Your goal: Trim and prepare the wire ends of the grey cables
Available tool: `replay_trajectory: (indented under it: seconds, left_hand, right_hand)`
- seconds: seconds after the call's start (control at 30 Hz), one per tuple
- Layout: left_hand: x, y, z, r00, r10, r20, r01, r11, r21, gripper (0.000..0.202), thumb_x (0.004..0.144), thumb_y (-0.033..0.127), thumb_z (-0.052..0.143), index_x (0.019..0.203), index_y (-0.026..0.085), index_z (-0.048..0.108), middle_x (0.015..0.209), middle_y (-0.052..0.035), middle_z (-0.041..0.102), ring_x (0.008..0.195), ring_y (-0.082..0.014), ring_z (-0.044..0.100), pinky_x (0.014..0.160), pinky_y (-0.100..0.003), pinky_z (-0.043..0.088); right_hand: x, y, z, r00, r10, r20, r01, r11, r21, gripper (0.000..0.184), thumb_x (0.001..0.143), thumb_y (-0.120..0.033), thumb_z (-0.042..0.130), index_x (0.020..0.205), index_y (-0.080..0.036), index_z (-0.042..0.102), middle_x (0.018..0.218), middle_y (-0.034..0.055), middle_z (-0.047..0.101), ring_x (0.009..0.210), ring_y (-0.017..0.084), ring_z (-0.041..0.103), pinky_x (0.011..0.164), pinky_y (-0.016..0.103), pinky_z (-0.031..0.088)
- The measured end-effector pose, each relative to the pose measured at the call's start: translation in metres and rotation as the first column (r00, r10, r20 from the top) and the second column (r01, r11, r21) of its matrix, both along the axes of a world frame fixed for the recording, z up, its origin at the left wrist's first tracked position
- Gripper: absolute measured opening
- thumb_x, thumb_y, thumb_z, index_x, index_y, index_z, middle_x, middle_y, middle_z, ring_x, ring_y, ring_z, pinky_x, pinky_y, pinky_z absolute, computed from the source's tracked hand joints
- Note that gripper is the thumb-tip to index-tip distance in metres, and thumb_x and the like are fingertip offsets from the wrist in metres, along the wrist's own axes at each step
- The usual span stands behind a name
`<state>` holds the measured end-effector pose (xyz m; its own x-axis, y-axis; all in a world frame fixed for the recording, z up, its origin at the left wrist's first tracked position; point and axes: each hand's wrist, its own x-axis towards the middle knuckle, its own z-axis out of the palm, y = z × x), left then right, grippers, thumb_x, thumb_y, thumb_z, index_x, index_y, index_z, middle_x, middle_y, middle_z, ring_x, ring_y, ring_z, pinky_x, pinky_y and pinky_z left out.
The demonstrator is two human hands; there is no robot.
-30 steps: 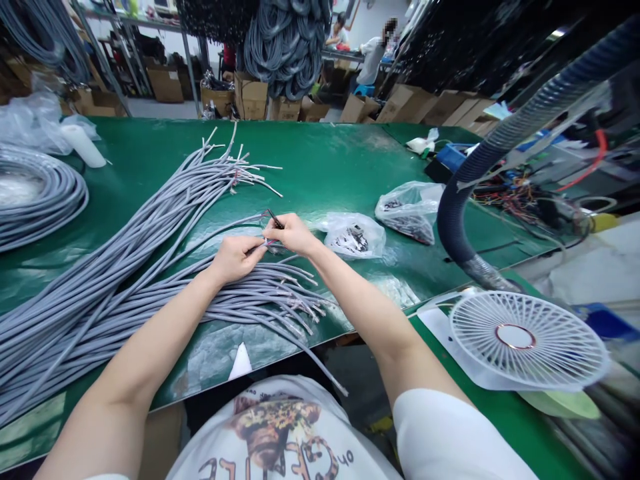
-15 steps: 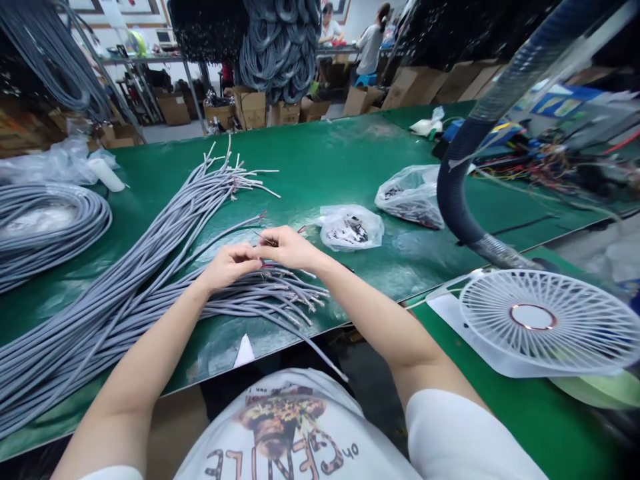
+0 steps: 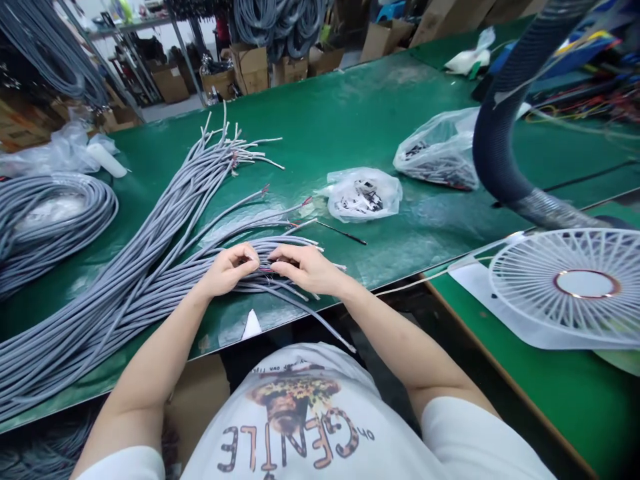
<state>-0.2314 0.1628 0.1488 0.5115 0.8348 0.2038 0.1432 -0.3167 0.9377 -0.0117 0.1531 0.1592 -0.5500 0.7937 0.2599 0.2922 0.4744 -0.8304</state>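
A thick bundle of grey cables [image 3: 125, 280] lies across the green table [image 3: 350, 113], its stripped ends fanned out near the front edge. My left hand [image 3: 229, 269] rests on the cable ends with fingers curled, pinching one cable. My right hand [image 3: 306, 267] lies just to its right, fingers closed on the same group of cable ends. A thin black tool [image 3: 343, 233] lies on the table beyond my right hand, apart from both hands.
Two clear plastic bags of small parts [image 3: 364, 194] [image 3: 440, 148] sit further back. A grey cable coil [image 3: 45, 220] lies at left. A white fan [image 3: 565, 283] and a dark ribbed hose [image 3: 505, 133] stand at right. Cardboard boxes line the far aisle.
Both hands have dropped from the raised cable end down onto the cable ends near the table's front edge. The black tool has left my right hand and lies on the table.
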Motion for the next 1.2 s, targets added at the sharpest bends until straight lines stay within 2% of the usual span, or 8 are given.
replay_trajectory:
  seconds: [0.2, 0.5, 0.83, 1.07, 1.2]
  left_hand:
    - [-0.0049, 0.0002, -0.0038, 0.999, -0.051, 0.014, 0.051, 0.999, 0.007, 0.023, 0.086, 0.037, 0.061, 0.077, 0.015, 0.059, 0.076, -0.0042, 0.059, 0.073, -0.0148, 0.055, 0.072, -0.029, 0.044]
    - [-0.0054, 0.0004, -0.0032, 0.996, -0.085, 0.018, 0.085, 0.996, 0.022, 0.018, 0.088, 0.031, 0.058, 0.079, 0.016, 0.06, 0.076, -0.0043, 0.059, 0.074, -0.0146, 0.055, 0.071, -0.028, 0.044]
    - [-0.004, -0.001, -0.0029, 0.997, -0.08, 0.0, 0.08, 0.997, -0.012, 0.019, 0.088, 0.032, 0.058, 0.078, 0.015, 0.06, 0.077, -0.004, 0.059, 0.073, -0.0137, 0.055, 0.071, -0.027, 0.045]
    - [0.0019, -0.0032, 0.001, 0.997, -0.071, 0.038, 0.075, 0.988, -0.132, 0.024, 0.086, 0.037, 0.059, 0.076, 0.015, 0.059, 0.075, -0.0021, 0.056, 0.064, -0.0115, 0.056, 0.06, -0.024, 0.051]
    - [0.0024, -0.0029, 0.0014, 0.999, -0.012, 0.052, 0.019, 0.991, -0.134, 0.027, 0.085, 0.04, 0.06, 0.075, 0.015, 0.058, 0.071, -0.002, 0.057, 0.062, -0.0111, 0.056, 0.059, -0.023, 0.05]
  right_hand:
    - [0.0021, 0.0075, -0.0037, 0.993, 0.111, -0.028, -0.113, 0.992, -0.053, 0.022, 0.087, -0.023, 0.056, 0.098, -0.011, 0.071, 0.084, 0.0042, 0.071, 0.073, 0.013, 0.061, 0.07, 0.024, 0.045]
    - [0.0029, 0.0093, -0.0045, 0.987, 0.136, 0.084, -0.137, 0.991, 0.003, 0.025, 0.087, -0.022, 0.057, 0.105, -0.016, 0.072, 0.097, 0.0056, 0.075, 0.087, 0.017, 0.068, 0.078, 0.026, 0.047]
    - [-0.0008, 0.0102, 0.0016, 0.976, 0.17, 0.137, -0.174, 0.985, 0.019, 0.024, 0.087, -0.023, 0.057, 0.104, -0.016, 0.073, 0.093, 0.0042, 0.075, 0.082, 0.016, 0.068, 0.072, 0.024, 0.045]
    - [-0.0033, 0.0087, 0.0044, 0.969, 0.157, 0.191, -0.17, 0.984, 0.053, 0.021, 0.087, -0.021, 0.056, 0.099, -0.018, 0.074, 0.087, 0.0029, 0.075, 0.075, 0.014, 0.066, 0.067, 0.022, 0.041]
    - [-0.0009, 0.0074, 0.0018, 0.97, 0.172, 0.174, -0.185, 0.981, 0.061, 0.02, 0.087, -0.021, 0.056, 0.096, -0.018, 0.073, 0.085, 0.0031, 0.074, 0.074, 0.014, 0.064, 0.068, 0.022, 0.04]
